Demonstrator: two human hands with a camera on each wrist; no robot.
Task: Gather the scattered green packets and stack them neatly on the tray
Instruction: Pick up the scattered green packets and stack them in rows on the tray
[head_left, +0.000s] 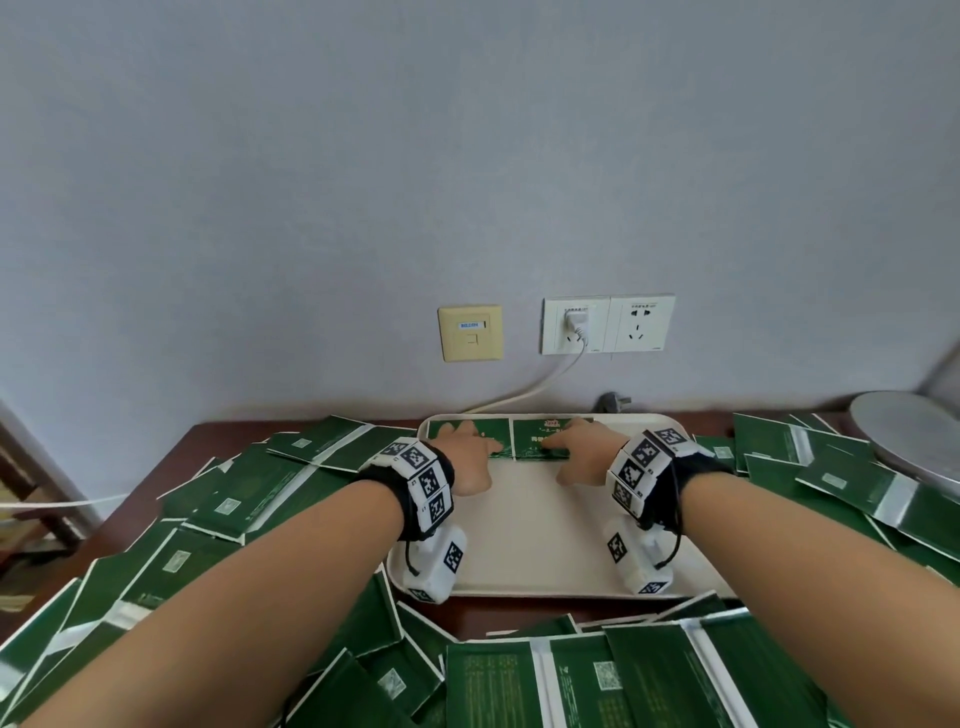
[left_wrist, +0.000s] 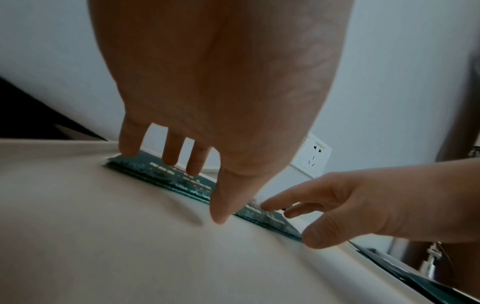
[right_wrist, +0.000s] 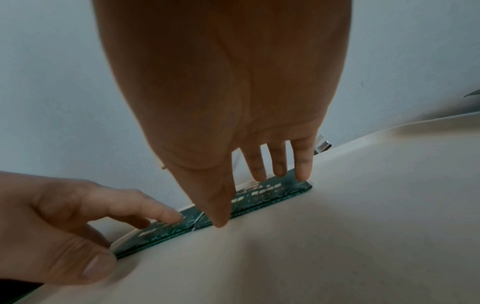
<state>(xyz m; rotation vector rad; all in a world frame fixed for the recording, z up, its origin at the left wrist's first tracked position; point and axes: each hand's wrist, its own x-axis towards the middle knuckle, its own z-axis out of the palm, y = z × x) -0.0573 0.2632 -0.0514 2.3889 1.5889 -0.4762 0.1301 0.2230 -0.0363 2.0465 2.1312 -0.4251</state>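
Dozens of loose flat dark-green foil packets (head_left: 223, 499) crowd the dark wooden table (head_left: 200, 431) around a cream rectangular plastic tray (head_left: 535, 540); white wall sockets (head_left: 608, 323) and a grey round disc (head_left: 904, 431) sit behind. In the head view, the left hand (head_left: 467, 457) and right hand (head_left: 582, 454) lie spread, fingers straight, on two low green packet stacks (head_left: 511, 439) side by side at the tray's far edge.

The left wrist view shows the left fingers (left_wrist: 170, 152) pressing the left stack (left_wrist: 166, 174), thumb on the tray.

The right wrist view shows the right fingers (right_wrist: 302, 162) resting extended on the right stack (right_wrist: 270, 193).
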